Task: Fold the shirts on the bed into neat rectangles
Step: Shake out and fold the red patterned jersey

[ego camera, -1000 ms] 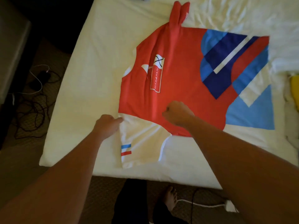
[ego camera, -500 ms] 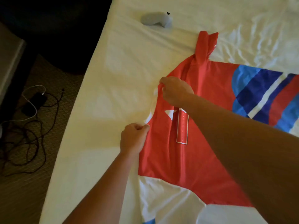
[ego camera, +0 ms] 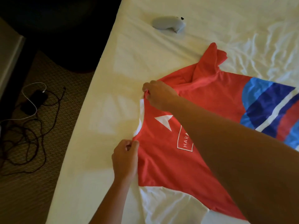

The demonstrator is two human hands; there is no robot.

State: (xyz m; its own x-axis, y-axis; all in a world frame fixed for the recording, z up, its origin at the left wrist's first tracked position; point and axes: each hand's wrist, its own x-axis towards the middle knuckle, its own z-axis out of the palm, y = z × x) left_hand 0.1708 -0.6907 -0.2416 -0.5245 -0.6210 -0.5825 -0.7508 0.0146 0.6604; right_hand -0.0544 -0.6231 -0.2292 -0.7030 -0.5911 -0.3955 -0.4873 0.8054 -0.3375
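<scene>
**Red shirt held at its collar end on the white bed**

Red fabric with a white triangle and a boxed "HAR…" print makes up the shirt [ego camera: 165,159], which lies mostly flat on the white bed sheet [ego camera: 103,143]. Its long axis runs left to right across the view: the collar end points left toward the bed's edge, and the blue, navy and white striped part trails off at the right. One red sleeve [ego camera: 210,60] sticks up and away, bunched into a narrow fold; a white portion of the shirt spreads toward the near edge.

Both hands grip the collar edge. The left hand [ego camera: 125,160] comes in from the bottom, fingers curled and pinching the red cloth at the nearer side of the neckline. The right hand [ego camera: 159,95] reaches across the shirt from the right, forearm lying over the print, fingertips pinching the farther side of the neckline.

Beyond the shirt, a grey controller [ego camera: 168,24] rests on the sheet. Dark cables [ego camera: 27,126] lie tangled on the carpet beside the bed.
</scene>
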